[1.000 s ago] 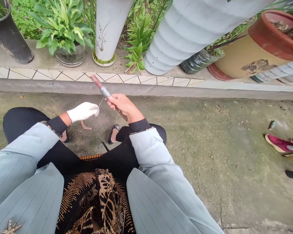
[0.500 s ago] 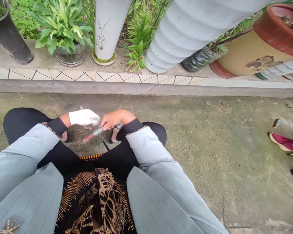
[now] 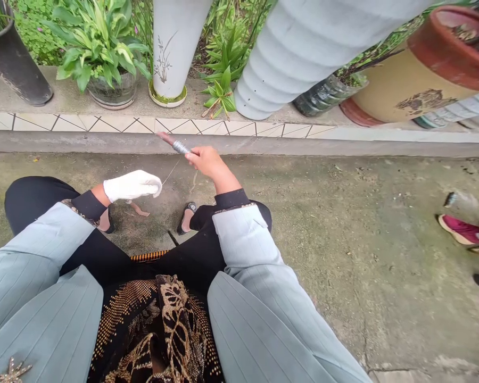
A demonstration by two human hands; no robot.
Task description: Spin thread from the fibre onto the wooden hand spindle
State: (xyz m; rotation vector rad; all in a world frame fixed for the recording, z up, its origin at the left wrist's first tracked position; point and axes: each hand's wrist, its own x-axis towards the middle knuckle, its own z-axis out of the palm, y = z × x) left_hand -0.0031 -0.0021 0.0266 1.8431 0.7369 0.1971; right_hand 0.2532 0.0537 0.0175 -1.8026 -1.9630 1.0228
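Note:
My right hand [image 3: 204, 160] is closed around one end of a brownish-red stick [image 3: 166, 138] with silvery wire [image 3: 180, 147] wound round its middle. The stick points up and to the left, in front of the low ledge. From the stick a thin loose strand [image 3: 171, 172] runs down to my left hand [image 3: 133, 184]. That hand wears a white glove, and its fingers are pinched together at the strand's lower end. On the ground just below the glove lies a brown strip [image 3: 139, 209].
Along the tiled ledge [image 3: 115, 123] stand a leafy plant in a clear pot [image 3: 112, 90], a white pot [image 3: 175, 53], a ribbed white pot [image 3: 299, 48] and a tan and red pot [image 3: 407, 80]. At the right, a person's red shoe [image 3: 459, 230] rests on the concrete.
My right hand has swung the stick up and away, turning its free end from lower left to upper left. My gloved left hand has dropped slightly, and the strand between the hands is longer.

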